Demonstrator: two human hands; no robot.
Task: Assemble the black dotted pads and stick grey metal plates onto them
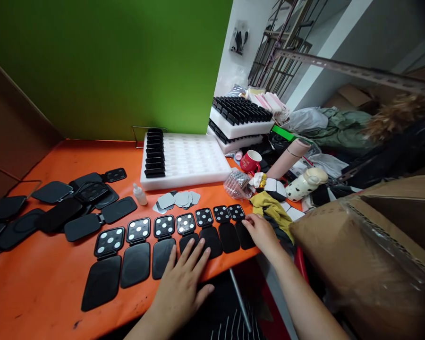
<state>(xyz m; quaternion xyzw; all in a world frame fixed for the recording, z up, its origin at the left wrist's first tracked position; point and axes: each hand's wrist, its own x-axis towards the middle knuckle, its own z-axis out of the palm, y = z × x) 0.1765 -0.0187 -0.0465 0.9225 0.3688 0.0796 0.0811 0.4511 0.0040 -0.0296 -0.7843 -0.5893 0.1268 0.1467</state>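
Head view: foam tray, black cases inside.

I see my left hand resting flat, fingers spread, on the row of open black cases. My right hand touches the rightmost case on the orange table.

Light is bright and even, soft shadows only. The green wall glows strongly. Right of it, edges bend and look slightly blurred.

Single head-worn view, forward and down, close over the orange table near its front edge.
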